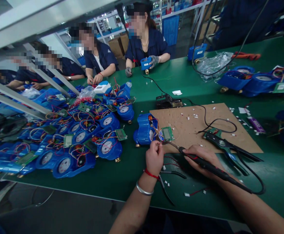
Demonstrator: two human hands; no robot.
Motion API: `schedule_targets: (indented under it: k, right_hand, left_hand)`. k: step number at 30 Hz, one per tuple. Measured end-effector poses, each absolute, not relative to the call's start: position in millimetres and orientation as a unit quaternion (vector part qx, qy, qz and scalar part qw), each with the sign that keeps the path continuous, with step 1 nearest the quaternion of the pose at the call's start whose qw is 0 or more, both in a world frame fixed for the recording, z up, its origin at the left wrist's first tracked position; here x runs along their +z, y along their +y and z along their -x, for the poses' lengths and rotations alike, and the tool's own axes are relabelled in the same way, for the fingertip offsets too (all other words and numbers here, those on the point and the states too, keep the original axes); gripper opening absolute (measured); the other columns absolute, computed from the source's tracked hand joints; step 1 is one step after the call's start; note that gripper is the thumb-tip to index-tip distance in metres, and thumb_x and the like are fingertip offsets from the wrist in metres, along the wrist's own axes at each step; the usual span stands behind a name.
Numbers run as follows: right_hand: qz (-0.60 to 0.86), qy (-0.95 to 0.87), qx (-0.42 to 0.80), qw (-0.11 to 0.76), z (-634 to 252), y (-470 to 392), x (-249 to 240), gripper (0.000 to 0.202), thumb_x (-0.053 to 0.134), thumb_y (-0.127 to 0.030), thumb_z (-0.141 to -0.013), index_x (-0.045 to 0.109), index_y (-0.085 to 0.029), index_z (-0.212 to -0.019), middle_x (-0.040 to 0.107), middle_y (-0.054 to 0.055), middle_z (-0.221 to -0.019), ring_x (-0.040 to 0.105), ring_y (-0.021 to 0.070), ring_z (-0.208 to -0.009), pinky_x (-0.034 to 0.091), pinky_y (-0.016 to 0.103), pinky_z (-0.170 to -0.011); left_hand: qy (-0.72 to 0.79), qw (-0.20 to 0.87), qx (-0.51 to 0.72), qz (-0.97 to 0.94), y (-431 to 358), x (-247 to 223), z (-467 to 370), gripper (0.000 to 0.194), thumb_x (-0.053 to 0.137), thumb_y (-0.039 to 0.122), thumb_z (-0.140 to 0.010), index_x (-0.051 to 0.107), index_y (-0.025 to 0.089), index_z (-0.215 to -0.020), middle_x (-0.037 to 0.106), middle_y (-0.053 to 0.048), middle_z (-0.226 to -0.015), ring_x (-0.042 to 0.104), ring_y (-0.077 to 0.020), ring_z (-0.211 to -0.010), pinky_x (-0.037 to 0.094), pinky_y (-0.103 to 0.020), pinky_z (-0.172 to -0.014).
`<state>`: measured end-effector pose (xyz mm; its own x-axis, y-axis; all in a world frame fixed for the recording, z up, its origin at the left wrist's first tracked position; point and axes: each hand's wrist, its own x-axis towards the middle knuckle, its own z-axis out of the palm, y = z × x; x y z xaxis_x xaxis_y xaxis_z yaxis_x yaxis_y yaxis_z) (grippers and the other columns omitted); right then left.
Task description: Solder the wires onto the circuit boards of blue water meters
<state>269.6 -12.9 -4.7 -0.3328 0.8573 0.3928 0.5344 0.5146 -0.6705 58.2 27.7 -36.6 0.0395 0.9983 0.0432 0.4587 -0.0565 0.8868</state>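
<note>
A worker's right hand [200, 152] grips a soldering iron [213, 169], left hand [154, 157] pinching wires [160, 134] beside a circuit board [167, 133], likely fragile and best held by its edges

My left hand [154, 155] sits just left of the tip of the soldering iron [212, 167], thumb and forefinger pinched together, the other fingers curled inward, its forearm reaching up toward that tip. My right hand [200, 158] wraps around the iron's handle, its forearm slanting in roughly in line with the iron.
</note>
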Motion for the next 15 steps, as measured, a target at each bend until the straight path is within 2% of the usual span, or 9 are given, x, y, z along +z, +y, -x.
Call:
schedule_targets:
  k: [15]
  right_hand:
    - [0.427,-0.806,0.19,0.364,-270.4,-12.3,-6.7,0.028,0.06,-0.014,-0.082,0.059,-0.021,-0.109,0.065,0.006,-0.092,0.063,0.0172,-0.085,0.05,0.03,-0.075]
  left_hand:
    - [0.591,0.364,0.367,-0.62,27.3,-34.4,-60.6,0.013,0.041,0.031,-0.093,0.048,0.02,-0.095,0.063,0.002,-0.062,0.061,-0.0121,-0.056,0.041,-0.02,-0.054]
